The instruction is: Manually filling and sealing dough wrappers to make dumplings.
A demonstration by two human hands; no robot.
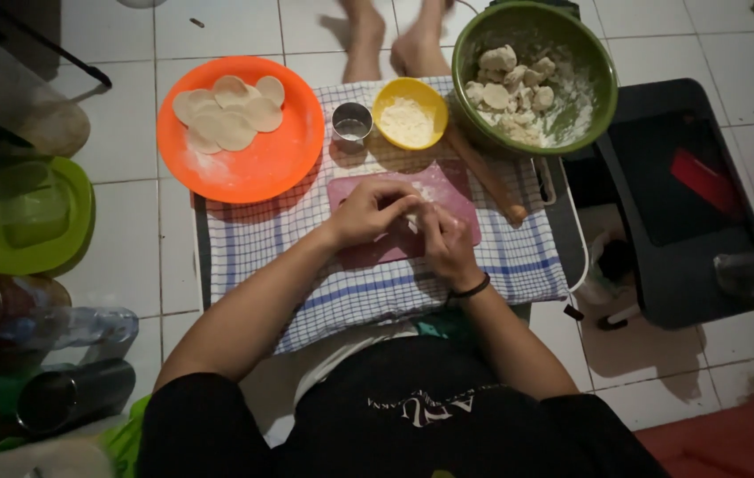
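My left hand (368, 212) and my right hand (448, 243) meet over a pink cutting board (355, 190), both pinching a small piece of pale dough (412, 217) between the fingers. The board lies on a blue-and-white checked cloth (350, 283). A black band circles my right wrist. An orange plate (262, 159) at the upper left carries several flat dough rounds (231, 115). A green bowl (589, 80) at the upper right holds floured dough lumps (510, 80).
A yellow bowl of flour (408, 113), a small metal cup (352, 122) and a wooden rolling pin (488, 177) lie on the cloth. Green lidded container (23, 217) at left, jars and bottles at lower left, black tray (687, 195) at right. My bare feet (390, 40) rest on white tiles.
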